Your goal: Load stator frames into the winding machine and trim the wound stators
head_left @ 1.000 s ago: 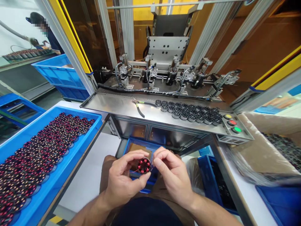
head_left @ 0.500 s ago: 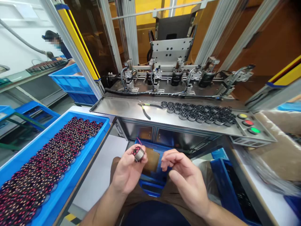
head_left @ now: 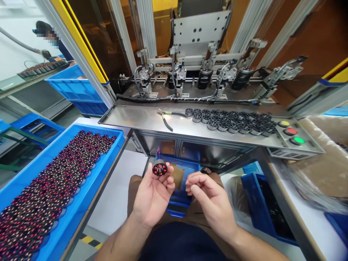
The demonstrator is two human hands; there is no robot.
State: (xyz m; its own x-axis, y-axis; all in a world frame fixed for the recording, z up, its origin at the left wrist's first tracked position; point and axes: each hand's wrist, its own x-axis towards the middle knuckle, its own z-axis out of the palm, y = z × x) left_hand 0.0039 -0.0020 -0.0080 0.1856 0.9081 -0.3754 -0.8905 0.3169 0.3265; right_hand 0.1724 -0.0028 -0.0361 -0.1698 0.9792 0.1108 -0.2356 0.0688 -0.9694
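Observation:
My left hand [head_left: 152, 194] holds a small round wound stator [head_left: 159, 168] with red coils, its face turned up toward me and thin red wire ends sticking up from it. My right hand [head_left: 210, 201] hovers just to the right of it, fingers loosely curled and holding nothing. Both hands are above my lap, in front of the steel machine shelf [head_left: 136, 119]. A blue tray [head_left: 78, 206] at my left is filled with several similar red-wound stators [head_left: 54, 177].
A row of several black unwound cores [head_left: 231, 123] and pliers [head_left: 165, 117] lie on the steel shelf. Yellow, red and green buttons [head_left: 290, 131] sit at its right end. Blue bins [head_left: 255, 195] stand below. A cardboard box [head_left: 323, 159] is at right. Another person works far left.
My right hand has let go of the stator and drawn back to the right. My left hand has lifted the stator and turned its face up.

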